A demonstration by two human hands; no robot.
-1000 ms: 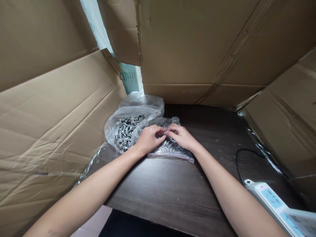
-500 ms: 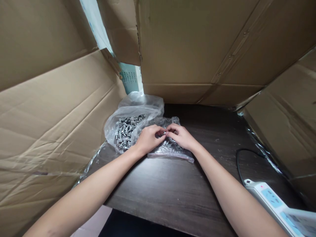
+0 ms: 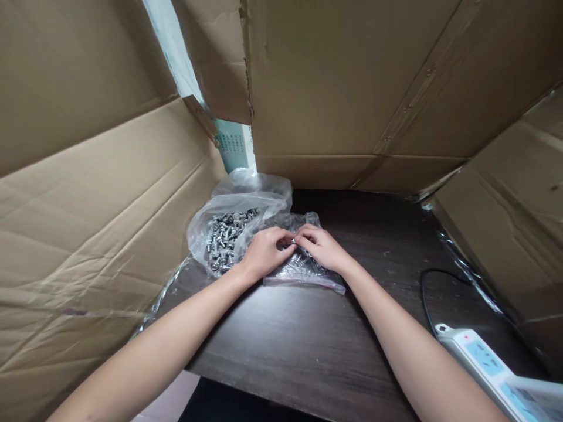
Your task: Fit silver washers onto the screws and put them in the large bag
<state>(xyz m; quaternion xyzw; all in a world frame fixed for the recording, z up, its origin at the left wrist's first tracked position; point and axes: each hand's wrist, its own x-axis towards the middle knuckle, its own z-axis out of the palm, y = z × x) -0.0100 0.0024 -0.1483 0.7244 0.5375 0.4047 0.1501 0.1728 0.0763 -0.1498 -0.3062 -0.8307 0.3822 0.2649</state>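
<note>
My left hand (image 3: 266, 252) and my right hand (image 3: 324, 247) meet fingertip to fingertip, both closed in a pinch. Between them is a small shiny metal screw (image 3: 293, 241), mostly covered by the fingers. Under the hands lies a clear zip bag (image 3: 281, 281) with several metal parts (image 3: 303, 264) in it, partly hidden. Just left of my left hand stands an open plastic bag (image 3: 197, 225), its rim spread wide around a heap of silvery screws (image 3: 226, 240).
Cardboard panels (image 3: 352, 88) wall in the dark wooden table (image 3: 281, 340) at the back and on both sides. At the right front lies a white power strip (image 3: 477, 351), its black cable (image 3: 423, 293) looping behind it.
The hands stay pinched together over the zip bag, with only slight finger movement. The whole view has shifted slightly downward in the picture.
</note>
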